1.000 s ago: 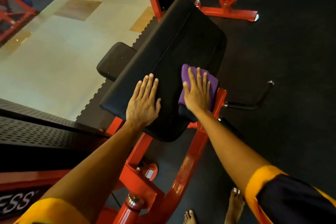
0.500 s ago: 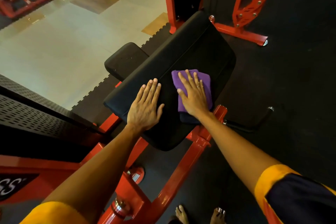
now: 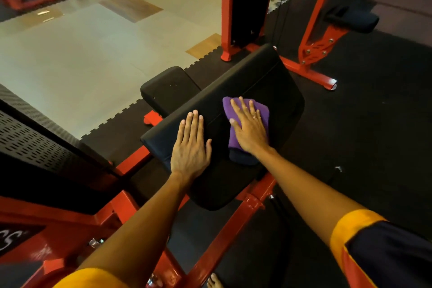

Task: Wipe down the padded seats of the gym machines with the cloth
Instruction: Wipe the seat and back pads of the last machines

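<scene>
Right hand presses one purple cloth on one padded seat.

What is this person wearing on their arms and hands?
Both forearms are bare, with no gloves or watch. The right hand wears a thin ring; the left hand wears none. The right sleeve is dark with a yellow-orange cuff; the left sleeve shows only that cuff.
</scene>
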A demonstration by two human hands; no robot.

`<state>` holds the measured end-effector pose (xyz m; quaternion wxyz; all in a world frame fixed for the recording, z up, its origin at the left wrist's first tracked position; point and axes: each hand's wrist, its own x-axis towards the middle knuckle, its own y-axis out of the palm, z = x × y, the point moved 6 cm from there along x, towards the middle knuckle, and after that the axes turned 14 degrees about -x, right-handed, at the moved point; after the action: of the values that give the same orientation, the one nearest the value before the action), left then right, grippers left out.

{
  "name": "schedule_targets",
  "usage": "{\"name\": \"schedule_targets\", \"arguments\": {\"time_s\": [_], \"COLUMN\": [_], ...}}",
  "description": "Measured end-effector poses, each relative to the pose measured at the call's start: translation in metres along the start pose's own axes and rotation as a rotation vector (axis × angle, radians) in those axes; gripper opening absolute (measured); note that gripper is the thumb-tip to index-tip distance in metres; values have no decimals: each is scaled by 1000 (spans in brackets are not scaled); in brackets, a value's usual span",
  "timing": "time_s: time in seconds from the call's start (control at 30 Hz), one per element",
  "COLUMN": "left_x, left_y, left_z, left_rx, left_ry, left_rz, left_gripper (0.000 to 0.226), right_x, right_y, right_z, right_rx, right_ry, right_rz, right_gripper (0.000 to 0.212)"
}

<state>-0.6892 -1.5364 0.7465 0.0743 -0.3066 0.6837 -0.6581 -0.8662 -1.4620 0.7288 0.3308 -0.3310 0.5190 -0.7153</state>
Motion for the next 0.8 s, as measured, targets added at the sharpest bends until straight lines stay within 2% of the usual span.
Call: {"name": "schedule_targets", "arguments": {"time_s": [0.1, 0.17, 0.27, 0.33, 0.47, 0.57, 0.67, 0.8], "left_x": [2, 2, 4, 4, 6, 3, 4, 3], "left_y": [-2, -1, 0, 0, 0, 2, 2, -1], "left_z": [0, 4, 4, 3, 3, 5, 4, 5], "left_rx": [-31, -61, -66, -39, 13, 26, 21, 6], "left_ry": [-44, -89, -132, -137, -158, -169, -191, -222], "left_rz": [-59, -94, -124, -129, -112, -118, -138, -156], "left_gripper": [71, 70, 69, 69, 71, 71, 70, 70], "right_x": [5, -16, -34, -15, 35, 31, -1, 4], "right_y": [5, 14, 20, 13, -6, -1, 8, 8], "right_z": [30, 47, 33, 10, 8, 49, 69, 29], "right_rx": [99, 62, -70, -156, -45, 11, -21, -124], "right_ry": [96, -47, -387, -459, -145, -109, -367, -742], "right_rz": [-22, -77, -92, -99, -56, -93, -177, -177], "right_gripper": [59, 58, 63, 63, 59, 57, 60, 69]}}
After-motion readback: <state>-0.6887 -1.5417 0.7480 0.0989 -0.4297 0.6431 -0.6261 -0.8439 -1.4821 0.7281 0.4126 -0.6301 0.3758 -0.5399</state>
